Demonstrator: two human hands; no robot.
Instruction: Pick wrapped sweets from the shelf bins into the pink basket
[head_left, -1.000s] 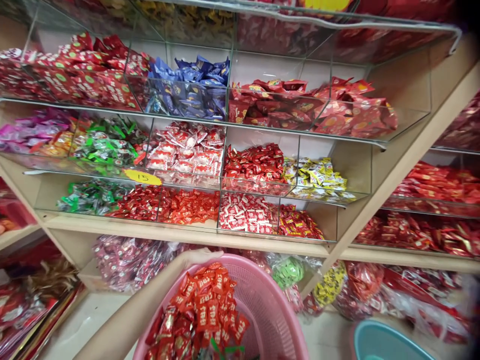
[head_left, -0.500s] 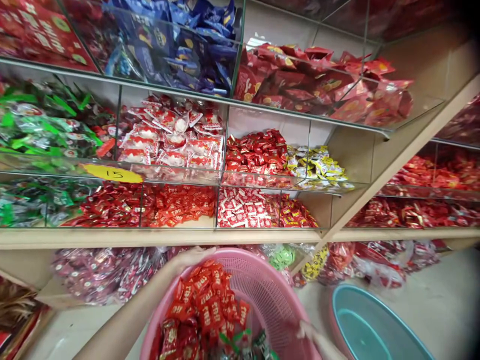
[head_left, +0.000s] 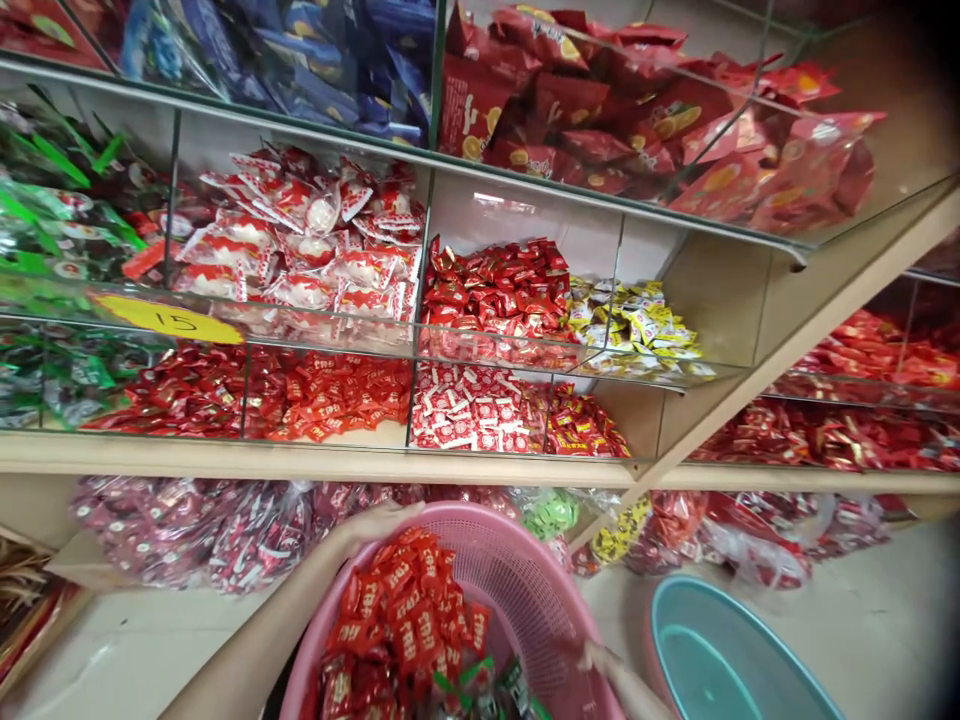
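holding pink basket point(head_left: 525, 570), yellow tag point(head_left: 169, 320) "15"

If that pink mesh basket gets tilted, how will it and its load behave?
The pink basket looks like thin perforated plastic, so probably light and slightly flexible. The red candy packets are heaped on one side, loose and glossy, so they would likely slide.

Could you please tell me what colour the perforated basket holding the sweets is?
The basket is pink, seen in the head view.
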